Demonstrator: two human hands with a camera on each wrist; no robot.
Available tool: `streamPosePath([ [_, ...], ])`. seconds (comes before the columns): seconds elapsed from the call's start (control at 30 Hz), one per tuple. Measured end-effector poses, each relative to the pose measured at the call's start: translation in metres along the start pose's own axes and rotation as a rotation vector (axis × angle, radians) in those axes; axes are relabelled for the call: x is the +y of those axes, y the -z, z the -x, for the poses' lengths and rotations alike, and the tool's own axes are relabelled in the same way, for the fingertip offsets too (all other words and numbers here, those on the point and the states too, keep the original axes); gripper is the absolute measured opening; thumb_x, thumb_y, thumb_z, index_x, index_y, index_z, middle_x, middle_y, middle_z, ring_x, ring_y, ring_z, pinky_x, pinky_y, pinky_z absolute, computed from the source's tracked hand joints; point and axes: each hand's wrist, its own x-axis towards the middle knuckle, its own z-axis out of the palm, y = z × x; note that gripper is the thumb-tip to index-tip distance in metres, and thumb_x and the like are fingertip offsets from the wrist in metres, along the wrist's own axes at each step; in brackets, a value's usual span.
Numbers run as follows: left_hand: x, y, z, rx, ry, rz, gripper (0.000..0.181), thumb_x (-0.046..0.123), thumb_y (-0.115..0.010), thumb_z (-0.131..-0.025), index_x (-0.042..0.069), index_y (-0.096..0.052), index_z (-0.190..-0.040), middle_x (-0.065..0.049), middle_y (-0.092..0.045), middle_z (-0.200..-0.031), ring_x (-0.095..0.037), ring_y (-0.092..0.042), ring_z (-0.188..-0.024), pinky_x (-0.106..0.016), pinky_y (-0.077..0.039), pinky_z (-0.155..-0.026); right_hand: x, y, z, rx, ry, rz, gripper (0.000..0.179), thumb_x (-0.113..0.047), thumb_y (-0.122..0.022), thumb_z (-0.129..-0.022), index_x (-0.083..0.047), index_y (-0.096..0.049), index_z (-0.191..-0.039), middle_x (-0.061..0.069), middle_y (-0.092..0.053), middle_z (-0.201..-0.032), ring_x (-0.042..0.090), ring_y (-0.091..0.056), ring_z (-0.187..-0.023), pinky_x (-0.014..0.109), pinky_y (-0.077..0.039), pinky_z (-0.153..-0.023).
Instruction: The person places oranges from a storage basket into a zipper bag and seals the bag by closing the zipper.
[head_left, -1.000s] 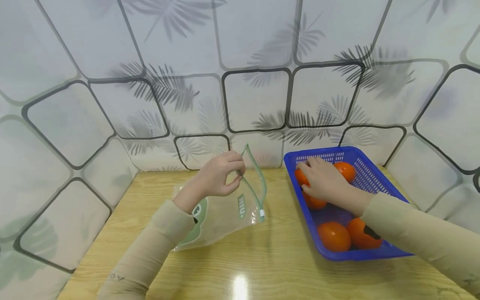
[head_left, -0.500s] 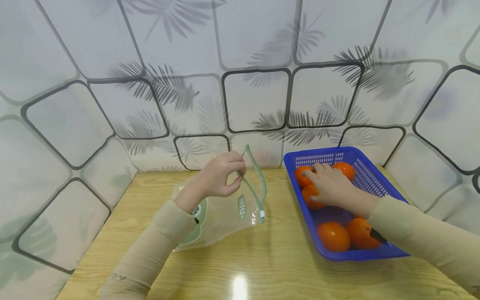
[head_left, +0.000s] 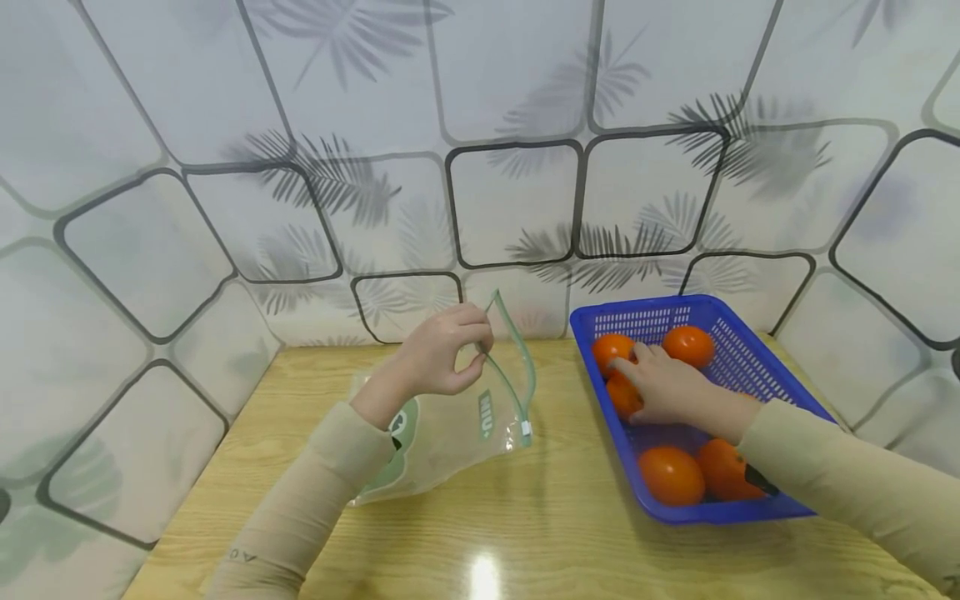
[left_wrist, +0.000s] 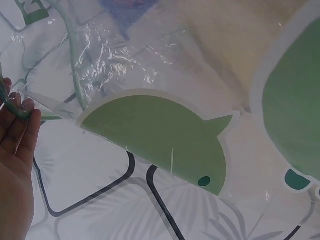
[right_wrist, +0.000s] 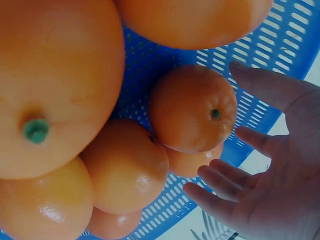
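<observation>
My left hand (head_left: 450,350) pinches the green-edged mouth of a clear zip bag (head_left: 442,446), which has green cartoon prints and a white slider at its front corner. In the left wrist view, the fingertips (left_wrist: 27,106) lie on that green strip, and the mouth gapes. My right hand (head_left: 663,387) reaches into a blue basket, over an orange (head_left: 622,395) near its left wall. In the right wrist view, the thumb and spread fingers stand right at the side of an orange (right_wrist: 192,109) with a green stem end, not wrapped round it.
The blue plastic basket (head_left: 626,467) with slotted walls holds several oranges, among them two at the back (head_left: 688,346) and two at the front (head_left: 671,475). It stands on a wooden table (head_left: 420,550). Leaf-patterned wall covering (head_left: 517,204) rises behind the table.
My right hand has drawn a little to the right and toward me, uncovering the back-left orange. The left hand and the bag have stayed in place.
</observation>
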Motion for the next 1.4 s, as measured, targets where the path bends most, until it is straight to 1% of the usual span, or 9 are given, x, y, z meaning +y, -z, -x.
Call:
streamPosePath([
  [0.13, -0.001, 0.000, 0.000, 0.002, -0.005, 0.001, 0.005, 0.007, -0.064, -0.081, 0.010, -0.066, -0.085, -0.002, -0.063, -0.088, -0.019, -0.059, -0.086, -0.035, -0.054, -0.080, 0.002, -0.002, 0.000, -0.024, -0.005, -0.016, 0.076, -0.028, -0.098, -0.069, -0.010, -0.063, -0.135, 0.031, -0.056, -0.120, 0.044, -0.061, -0.103, 0.053, -0.060, -0.074],
  [0.23, 0.000, 0.000, -0.001, 0.002, -0.009, 0.006, 0.005, 0.008, -0.063, -0.081, 0.009, -0.066, -0.085, -0.002, -0.063, -0.089, -0.020, -0.059, -0.086, -0.036, -0.054, -0.079, 0.003, -0.003, 0.000, -0.058, -0.017, -0.024, 0.078, -0.028, -0.098, -0.070, -0.011, -0.062, -0.137, 0.032, -0.056, -0.124, 0.045, -0.061, -0.105, 0.053, -0.061, -0.074],
  [0.37, 0.000, -0.001, -0.001, -0.002, -0.006, 0.005, 0.005, 0.008, -0.063, -0.082, 0.009, -0.066, -0.085, -0.002, -0.064, -0.090, -0.020, -0.059, -0.087, -0.036, -0.055, -0.079, 0.004, -0.004, -0.001, -0.092, -0.026, -0.040, 0.079, -0.025, -0.098, -0.069, -0.014, -0.062, -0.139, 0.030, -0.056, -0.123, 0.043, -0.062, -0.103, 0.052, -0.060, -0.072],
  [0.57, -0.001, 0.000, -0.001, -0.008, -0.008, -0.007, 0.006, 0.006, -0.066, -0.081, 0.011, -0.065, -0.085, -0.003, -0.064, -0.090, -0.020, -0.059, -0.087, -0.035, -0.055, -0.079, 0.007, -0.004, -0.003, -0.121, 0.008, -0.026, 0.078, -0.023, -0.098, -0.070, -0.015, -0.062, -0.139, 0.028, -0.058, -0.120, 0.039, -0.065, -0.099, 0.047, -0.060, -0.069],
  [0.73, -0.001, 0.001, -0.003, -0.004, -0.015, -0.007, 0.007, 0.005, -0.067, -0.081, 0.011, -0.064, -0.085, -0.002, -0.063, -0.090, -0.019, -0.059, -0.087, -0.034, -0.054, -0.079, 0.009, -0.003, -0.008, -0.170, -0.001, -0.023, 0.079, -0.020, -0.095, -0.073, -0.013, -0.060, -0.143, 0.033, -0.057, -0.130, 0.039, -0.065, -0.101, 0.045, -0.061, -0.069],
  [0.83, 0.000, 0.002, -0.004, 0.000, -0.016, -0.007, 0.007, 0.006, -0.067, -0.080, 0.011, -0.064, -0.085, -0.002, -0.063, -0.089, -0.019, -0.059, -0.086, -0.034, -0.055, -0.078, 0.009, -0.002, -0.009, -0.189, 0.001, -0.020, 0.078, -0.019, -0.094, -0.073, -0.013, -0.059, -0.143, 0.035, -0.057, -0.133, 0.040, -0.066, -0.100, 0.045, -0.061, -0.069],
  [1.03, 0.001, -0.003, -0.004, -0.018, -0.004, 0.001, 0.006, 0.007, -0.067, -0.082, 0.010, -0.066, -0.086, -0.002, -0.064, -0.090, -0.018, -0.059, -0.086, -0.032, -0.055, -0.079, 0.009, -0.001, -0.008, -0.207, 0.022, 0.011, 0.073, -0.019, -0.093, -0.074, -0.014, -0.062, -0.140, 0.028, -0.061, -0.123, 0.036, -0.065, -0.092, 0.044, -0.060, -0.066],
  [1.27, 0.002, -0.005, 0.000, 0.003, -0.009, -0.013, 0.006, 0.006, -0.068, -0.081, 0.010, -0.066, -0.086, -0.002, -0.064, -0.089, -0.018, -0.059, -0.085, -0.033, -0.055, -0.078, 0.011, -0.006, -0.012, -0.194, 0.072, 0.051, 0.065, -0.021, -0.093, -0.075, -0.017, -0.062, -0.132, 0.024, -0.063, -0.114, 0.033, -0.066, -0.086, 0.046, -0.061, -0.067],
  [1.4, 0.003, -0.005, 0.001, 0.002, -0.009, -0.014, 0.006, 0.006, -0.067, -0.082, 0.009, -0.066, -0.086, -0.002, -0.064, -0.089, -0.019, -0.059, -0.086, -0.033, -0.055, -0.079, 0.011, -0.006, -0.013, -0.195, 0.079, 0.047, 0.063, -0.022, -0.094, -0.073, -0.018, -0.063, -0.128, 0.020, -0.062, -0.109, 0.032, -0.066, -0.085, 0.045, -0.060, -0.067],
])
